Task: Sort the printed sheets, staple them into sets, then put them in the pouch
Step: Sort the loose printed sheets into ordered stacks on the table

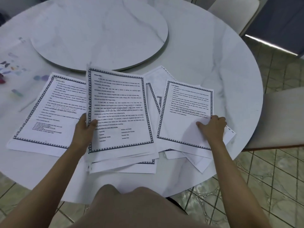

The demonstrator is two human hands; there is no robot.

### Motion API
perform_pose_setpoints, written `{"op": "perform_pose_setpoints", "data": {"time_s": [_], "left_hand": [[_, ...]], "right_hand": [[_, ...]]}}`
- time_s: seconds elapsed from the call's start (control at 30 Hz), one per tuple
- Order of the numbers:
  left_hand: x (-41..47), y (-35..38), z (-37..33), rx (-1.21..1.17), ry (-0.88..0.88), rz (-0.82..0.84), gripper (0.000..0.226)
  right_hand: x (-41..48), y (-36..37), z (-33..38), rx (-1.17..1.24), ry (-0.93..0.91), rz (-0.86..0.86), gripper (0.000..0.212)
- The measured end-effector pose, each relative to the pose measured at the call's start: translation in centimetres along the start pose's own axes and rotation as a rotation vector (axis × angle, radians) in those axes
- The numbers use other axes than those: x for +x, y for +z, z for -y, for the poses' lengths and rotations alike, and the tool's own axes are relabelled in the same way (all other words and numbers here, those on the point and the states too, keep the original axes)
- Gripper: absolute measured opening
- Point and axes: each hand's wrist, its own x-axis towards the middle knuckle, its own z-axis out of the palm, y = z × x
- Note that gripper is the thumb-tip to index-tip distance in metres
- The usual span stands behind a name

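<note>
Sorting stage, in progress. The sheets lie in three groups near the front edge of the table [213, 46], below the turntable [98, 30].

- Left pile [49, 112]: flat on the table, untouched.
- Middle stack [118, 109]: thick, ragged along its lower edges, overlapping the left pile. The left hand [84, 127] grips its left edge, thumb curled over the front and fingers behind.
- Right pile [184, 104]: loose and fanned, with some sheets skewed beneath it. The right hand [213, 127] pinches its lower right edge, thumb on top and fingers curled over the margin.

Assessment: the piles are formed but not squared, so sorting is judged partly done. No staples are discernible and no stapler is in view, so stapling is judged not begun. A clear, colour-printed item [13, 66] at the table's far left may be the pouch, but I cannot tell for certain. No sheets lie in it, so filling remains to be done.
</note>
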Motion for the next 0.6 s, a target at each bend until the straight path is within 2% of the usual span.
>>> {"op": "perform_pose_setpoints", "data": {"time_s": [0.23,0.33,0.4,0.53,0.6], "left_hand": [[1.5,-2.8,-1.0,-0.138,0.016,-0.140,0.035],[1.8,-3.6,-1.6,-0.222,0.016,-0.188,0.035],[1.9,-4.0,-1.8,-0.272,0.023,-0.213,0.036],[2.1,-4.5,-2.4,-0.340,0.027,-0.253,0.037],[2.2,-4.8,-2.6,-0.368,0.032,-0.263,0.036]], "right_hand": [[0.9,0.0,0.1,0.059,0.134,0.005,0.076],[1.3,-0.3,-0.1,0.156,0.215,-0.004,0.073],[1.4,-0.3,-0.3,0.234,0.241,-0.042,0.066],[1.3,-0.2,-0.8,0.379,0.150,-0.130,0.035],[1.0,-0.4,-0.6,0.421,0.097,-0.166,0.027]]}}
